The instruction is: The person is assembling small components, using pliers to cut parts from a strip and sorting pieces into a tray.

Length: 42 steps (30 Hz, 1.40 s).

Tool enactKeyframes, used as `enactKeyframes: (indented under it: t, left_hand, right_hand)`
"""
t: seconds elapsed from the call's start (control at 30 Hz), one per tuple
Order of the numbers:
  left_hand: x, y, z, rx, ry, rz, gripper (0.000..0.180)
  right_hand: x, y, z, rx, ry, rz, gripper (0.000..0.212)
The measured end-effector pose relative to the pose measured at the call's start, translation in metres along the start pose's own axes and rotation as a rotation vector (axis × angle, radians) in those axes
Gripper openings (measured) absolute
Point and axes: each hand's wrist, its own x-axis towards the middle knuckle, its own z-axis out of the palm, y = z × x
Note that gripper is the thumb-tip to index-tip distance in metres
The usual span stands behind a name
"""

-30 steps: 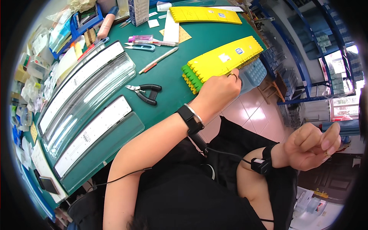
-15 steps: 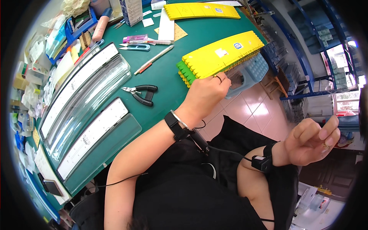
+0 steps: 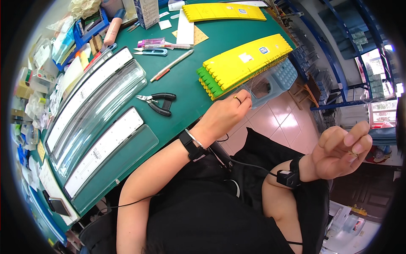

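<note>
My left hand is closed in a pinch just off the near edge of a stack of long yellow boards with notched ends. A green notched board shows beneath the top one. Fine thread-like lines hang at the stack's near side, close to my fingertips; what the fingers hold is too small to make out. Out to the right, my right hand is raised, thumb and fingers pinching a tiny gold-coloured piece, its kind unclear.
Black-handled cutting pliers, a pen and blue thread snips lie on the green table. Long clear cases fill its left side. A blue translucent bin stands beyond the stack. Another yellow board lies at the back.
My left hand has drawn slightly down and away from the stack's edge, uncovering more of the boards. My right hand has shifted a little up and to the left, still pinching the tiny piece.
</note>
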Motion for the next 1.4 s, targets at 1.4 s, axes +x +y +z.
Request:
enactKeyframes:
  t: [1.4]
  left_hand:
    - [0.012,0.001,0.001,-0.366,0.035,-0.161,0.011]
  right_hand:
    - [-0.006,0.006,0.009,0.059,-0.017,0.031,0.024]
